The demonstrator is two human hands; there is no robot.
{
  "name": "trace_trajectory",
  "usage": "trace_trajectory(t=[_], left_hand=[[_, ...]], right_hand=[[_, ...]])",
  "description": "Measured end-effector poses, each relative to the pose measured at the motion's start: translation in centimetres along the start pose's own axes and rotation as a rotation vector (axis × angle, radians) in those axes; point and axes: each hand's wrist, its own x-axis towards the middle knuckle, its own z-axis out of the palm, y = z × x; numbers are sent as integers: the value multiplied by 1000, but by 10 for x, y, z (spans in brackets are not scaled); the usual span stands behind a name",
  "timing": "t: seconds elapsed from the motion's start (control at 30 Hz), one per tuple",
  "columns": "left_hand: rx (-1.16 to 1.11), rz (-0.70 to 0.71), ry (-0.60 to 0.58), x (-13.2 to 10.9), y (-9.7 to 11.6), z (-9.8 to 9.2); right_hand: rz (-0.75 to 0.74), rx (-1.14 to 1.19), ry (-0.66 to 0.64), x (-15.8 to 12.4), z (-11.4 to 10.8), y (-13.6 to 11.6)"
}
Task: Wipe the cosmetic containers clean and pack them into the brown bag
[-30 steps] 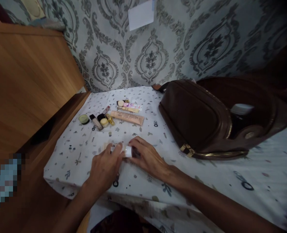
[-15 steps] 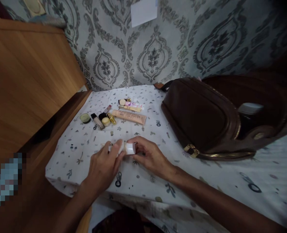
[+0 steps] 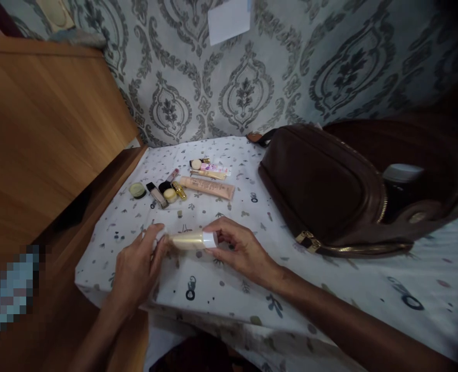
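Observation:
A cream-and-gold tube [image 3: 188,239] with a white cap lies level just above the patterned cloth. My right hand [image 3: 240,248] is closed on its capped end, thumb and fingers pinching the white cap. At the tube's other end, my left hand [image 3: 139,261] pinches a white tissue [image 3: 159,235], mostly hidden by the fingers. Beyond the hands lie a peach squeeze tube [image 3: 209,187], a slim cream tube [image 3: 208,174], a small yellow jar [image 3: 170,195], a gold-coloured tube [image 3: 179,190], a dark-capped bottle [image 3: 157,195] and a green-lidded jar [image 3: 137,190].
A brown leather bag [image 3: 321,186] stands open on the right, with a pale-topped item [image 3: 403,173] inside. A wooden cabinet [image 3: 50,103] borders the left. The patterned cloth [image 3: 232,289] drops over the front edge, and a papered wall [image 3: 244,93] closes the back.
My left hand has slid left along the tube with the tissue, uncovering the tube's cream-and-gold body. My right hand stays on the cap, nearly in place.

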Motion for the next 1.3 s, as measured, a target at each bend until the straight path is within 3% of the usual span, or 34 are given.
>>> trace_trajectory(t=[0.13,0.3,0.47,0.57,0.77,0.93,1.0,1.17,1.3], left_hand=[[91,-3,-37,0,10,-4],[319,-24,-198,1,35,-18],[185,46,-358,2,54,-26],[72,28,-394,3,60,-22],[-192,33,-279,11,61,-9],[-418,35,-195,21,62,-11],[-447,97,-150,24,62,-13],[-218,395,-26,34,65,-19],[-25,521,-81,49,65,-34]], right_hand=[[35,5,2,2,-2,-1],[0,22,20,4,-3,-3],[106,162,32,4,-1,-3],[179,263,25,5,0,-2],[398,427,71,9,-3,-1],[384,507,36,7,0,-7],[350,554,-12,7,1,-11],[265,514,-3,8,-2,-18],[217,453,41,10,-8,-19]])
